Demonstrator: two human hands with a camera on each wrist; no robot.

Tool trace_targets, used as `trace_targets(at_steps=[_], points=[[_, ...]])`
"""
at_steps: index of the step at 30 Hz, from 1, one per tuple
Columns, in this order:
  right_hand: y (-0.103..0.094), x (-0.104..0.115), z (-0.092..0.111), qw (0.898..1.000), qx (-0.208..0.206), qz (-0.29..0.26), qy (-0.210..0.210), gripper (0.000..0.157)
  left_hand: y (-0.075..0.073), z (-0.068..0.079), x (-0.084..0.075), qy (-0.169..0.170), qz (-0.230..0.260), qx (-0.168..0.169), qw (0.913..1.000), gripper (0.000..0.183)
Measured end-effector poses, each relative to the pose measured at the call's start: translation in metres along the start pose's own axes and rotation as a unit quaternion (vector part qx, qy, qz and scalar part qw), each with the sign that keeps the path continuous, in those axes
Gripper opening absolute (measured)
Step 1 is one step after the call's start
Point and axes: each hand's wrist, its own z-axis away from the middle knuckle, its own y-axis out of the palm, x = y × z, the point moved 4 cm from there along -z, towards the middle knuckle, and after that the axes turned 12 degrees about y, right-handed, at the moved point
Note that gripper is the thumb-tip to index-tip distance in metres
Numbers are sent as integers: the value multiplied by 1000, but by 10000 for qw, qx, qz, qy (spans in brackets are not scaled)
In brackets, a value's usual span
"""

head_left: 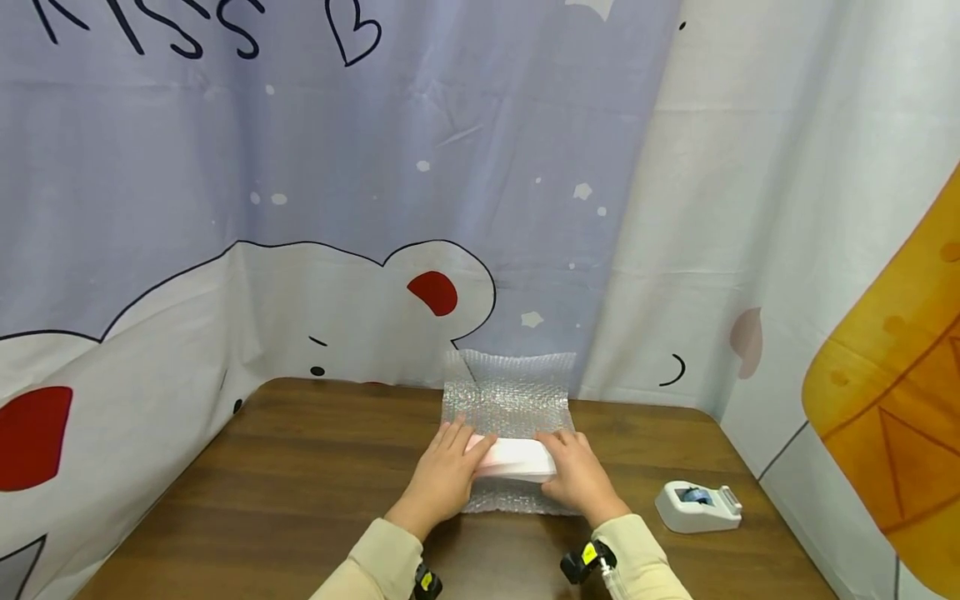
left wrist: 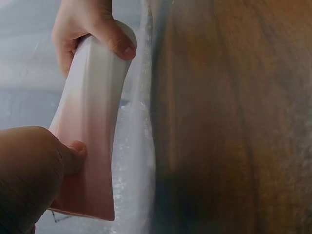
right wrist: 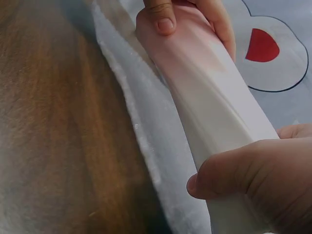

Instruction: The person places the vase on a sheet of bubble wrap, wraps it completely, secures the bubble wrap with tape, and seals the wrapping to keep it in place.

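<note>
A vase [head_left: 519,458], white fading to pink, lies sideways across a sheet of bubble wrap [head_left: 510,392]. My left hand [head_left: 442,475] grips its pink end; in the left wrist view that thumb lies along the pink side. Around the white end curls my right hand [head_left: 581,477], its thumb pressing the near side in the right wrist view. Both hands' other fingers are mostly hidden behind the vase [right wrist: 209,97]. The bubble wrap's near edge shows below the vase, and its far end rises against the curtain.
A white tape dispenser [head_left: 697,507] with a roll of tape stands on the wooden table [head_left: 300,483], right of the right hand. Behind the table hangs a printed curtain [head_left: 360,167], which also covers both sides.
</note>
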Motion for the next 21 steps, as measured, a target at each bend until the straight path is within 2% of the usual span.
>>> trace_targets(at_steps=[8, 14, 17, 21], points=[[11, -2, 0, 9999, 150, 72, 0, 72, 11, 4, 3, -63, 125, 173, 9998, 57], [14, -1, 2, 9992, 285, 242, -100, 74, 15, 11, 2, -91, 441, 156, 9989, 60], [13, 1, 3, 9975, 506, 473, -152, 76, 16, 14, 2, -150, 623, 264, 9976, 74], [10, 4, 6, 9926, 834, 833, -287, 92, 18, 16, 0, -249, 785, 508, 9953, 104]])
